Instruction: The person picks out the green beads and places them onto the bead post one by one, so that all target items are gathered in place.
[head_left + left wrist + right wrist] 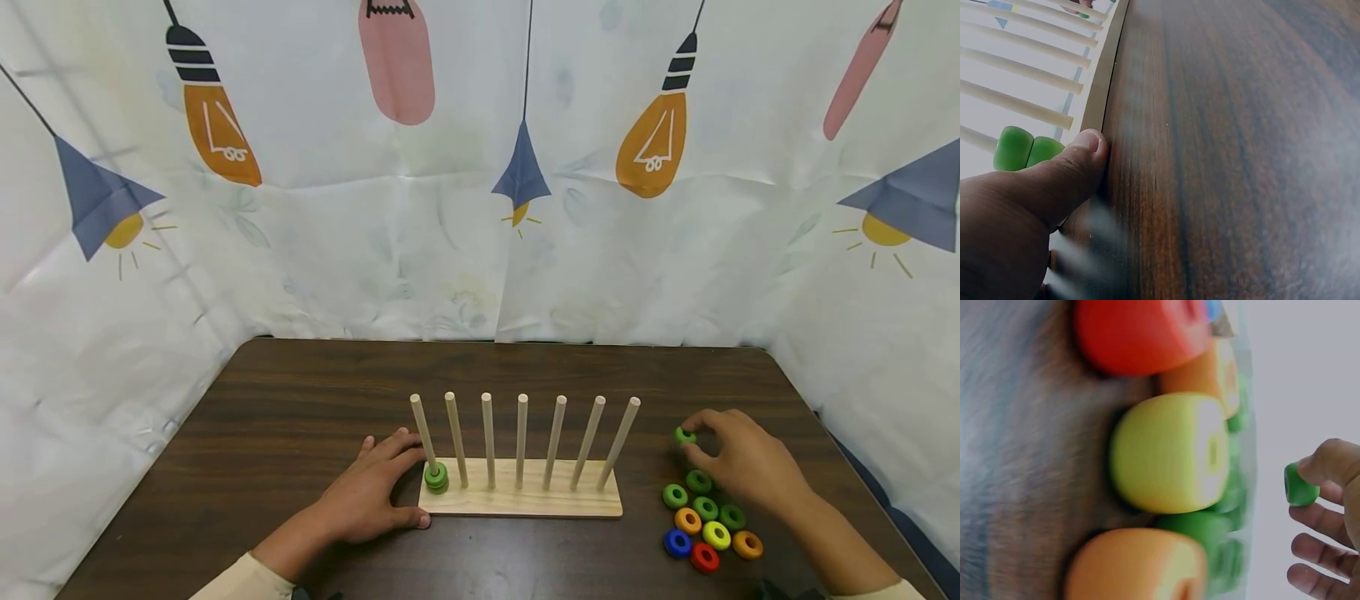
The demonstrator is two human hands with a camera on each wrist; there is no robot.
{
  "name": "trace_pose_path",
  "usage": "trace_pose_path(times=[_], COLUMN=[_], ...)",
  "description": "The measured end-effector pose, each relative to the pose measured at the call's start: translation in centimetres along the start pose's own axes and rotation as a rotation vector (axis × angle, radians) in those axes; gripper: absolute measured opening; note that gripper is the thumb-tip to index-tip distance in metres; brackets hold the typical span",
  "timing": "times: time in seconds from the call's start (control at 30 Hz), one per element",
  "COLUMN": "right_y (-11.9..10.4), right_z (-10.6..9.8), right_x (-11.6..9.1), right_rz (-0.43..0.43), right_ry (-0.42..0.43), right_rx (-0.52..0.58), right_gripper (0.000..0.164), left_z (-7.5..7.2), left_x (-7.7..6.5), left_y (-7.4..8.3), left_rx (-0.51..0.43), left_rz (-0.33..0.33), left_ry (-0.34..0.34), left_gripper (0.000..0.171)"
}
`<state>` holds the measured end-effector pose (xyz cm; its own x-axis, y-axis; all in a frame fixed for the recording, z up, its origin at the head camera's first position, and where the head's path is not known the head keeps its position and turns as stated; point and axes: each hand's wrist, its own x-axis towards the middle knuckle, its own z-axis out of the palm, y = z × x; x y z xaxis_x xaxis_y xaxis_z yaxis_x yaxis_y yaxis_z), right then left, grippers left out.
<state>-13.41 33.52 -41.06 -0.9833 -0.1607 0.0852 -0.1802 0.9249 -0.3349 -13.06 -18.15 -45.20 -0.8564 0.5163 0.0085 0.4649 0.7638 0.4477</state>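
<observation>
A pale wooden peg board (pixel 517 504) with a row of several upright pegs lies on the table. Two green rings (pixel 1015 149) are stacked on its leftmost peg. My left hand (pixel 367 498) grips the board's left end, thumb at the front edge and fingers toward the back corner. To the right of the board, my right hand (pixel 750 462) pinches a green ring (pixel 1299 485) between thumb and index finger, raised above the other rings. Its remaining fingers are spread apart in the right wrist view.
Loose rings lie grouped at the right of the brown table (pixel 315 400): several green rings (pixel 705 508), orange rings (pixel 747 545), a yellow ring (pixel 716 535), a blue ring (pixel 678 544) and a red ring (pixel 704 557). A printed white curtain (pixel 450 250) hangs behind the table.
</observation>
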Motion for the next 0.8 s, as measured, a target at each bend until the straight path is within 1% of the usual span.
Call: trace_pose_path(times=[0.3,0.5,0.6,0.8], right_y=[-2.6,-4.3,-5.0,-6.3], right_z=[-3.0,-4.8,-5.5,-6.8], right_x=[-0.4,-0.5,-0.4,-0.3], right_rz=[-0.104,-0.231,-0.287,-0.371], right_ry=[0.16,0.287,0.322,0.351], right_rx=[0.003,-0.027,-0.028,-0.044], right_gripper=[0.028,0.032,0.035,0.037], left_z=[0.1,0.2,0.2,0.1], left_x=[-0.1,0.0,0.0,0.1], left_y=[0.0,-0.1,-0.1,-0.1], left_rx=[-0.004,-0.006,-0.007,-0.004], left_rz=[-0.007,-0.013,-0.019,-0.016], left_ry=[0.004,0.01,0.009,0.008], left_gripper=[0.083,0.083,0.083,0.083])
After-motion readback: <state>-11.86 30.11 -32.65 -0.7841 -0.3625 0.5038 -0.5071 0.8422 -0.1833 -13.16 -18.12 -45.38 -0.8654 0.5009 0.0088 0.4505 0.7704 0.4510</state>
